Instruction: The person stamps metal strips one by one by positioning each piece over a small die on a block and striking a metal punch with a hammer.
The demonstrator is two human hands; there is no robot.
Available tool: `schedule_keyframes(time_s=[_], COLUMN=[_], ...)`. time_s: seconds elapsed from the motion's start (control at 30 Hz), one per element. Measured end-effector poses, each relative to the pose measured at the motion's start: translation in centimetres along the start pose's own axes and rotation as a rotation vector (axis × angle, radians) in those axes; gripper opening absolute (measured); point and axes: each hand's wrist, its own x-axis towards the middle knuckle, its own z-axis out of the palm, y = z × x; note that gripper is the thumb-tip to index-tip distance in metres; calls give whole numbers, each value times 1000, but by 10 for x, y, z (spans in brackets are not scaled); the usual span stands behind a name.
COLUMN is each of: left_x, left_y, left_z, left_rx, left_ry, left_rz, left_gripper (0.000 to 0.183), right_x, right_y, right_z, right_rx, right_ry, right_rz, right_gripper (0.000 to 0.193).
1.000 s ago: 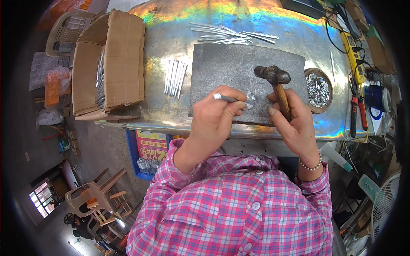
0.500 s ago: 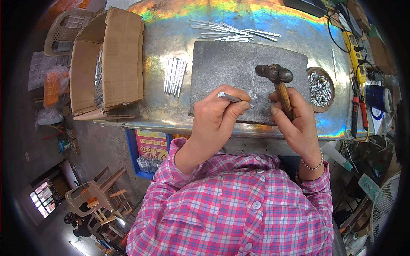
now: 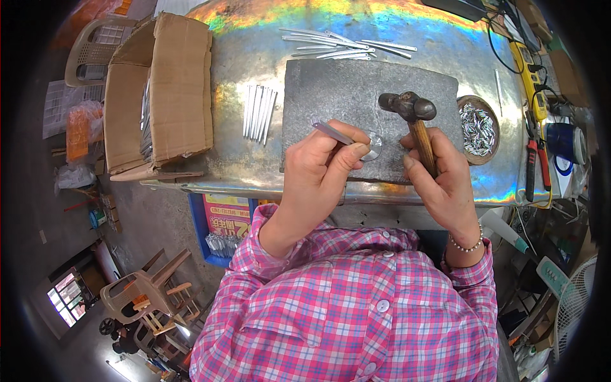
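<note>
My left hand (image 3: 318,167) is closed, thumb against the fingers, on a flat metal strip (image 3: 332,132) that points up and to the left. By its fingertips a shiny round metal disc (image 3: 375,148) lies over a dark stone slab (image 3: 337,79); I cannot tell whether strip and disc are joined. In my right hand (image 3: 445,184) is a ball-peen hammer (image 3: 421,139), gripped by its wooden handle. The dark hammer head is held over the slab, apart from the disc.
Metal strips lie in a row (image 3: 259,113) left of the slab and in a loose pile (image 3: 331,44) behind it. A round bowl (image 3: 492,121) of small metal pins stands at right, near red-handled pliers (image 3: 531,167) and a yellow power strip (image 3: 531,83). A cardboard box (image 3: 181,95) occupies the left.
The strip's outer end has swung away from me and slightly left as my left hand turned. My right hand and the hammer have hardly moved.
</note>
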Motion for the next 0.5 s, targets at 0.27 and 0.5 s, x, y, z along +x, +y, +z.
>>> schedule_keyframes(time_s=[0.27,0.5], left_x=[-1,0], left_y=[3,3], left_z=[-3,-2], left_rx=[145,205], left_ry=[-39,-72], left_rz=[59,80], left_gripper=[4,7], right_x=[-1,-1], right_y=[0,0], right_z=[1,1], right_rx=[-24,-40], right_ry=[2,14], right_rz=[-24,-16], right_gripper=[17,16])
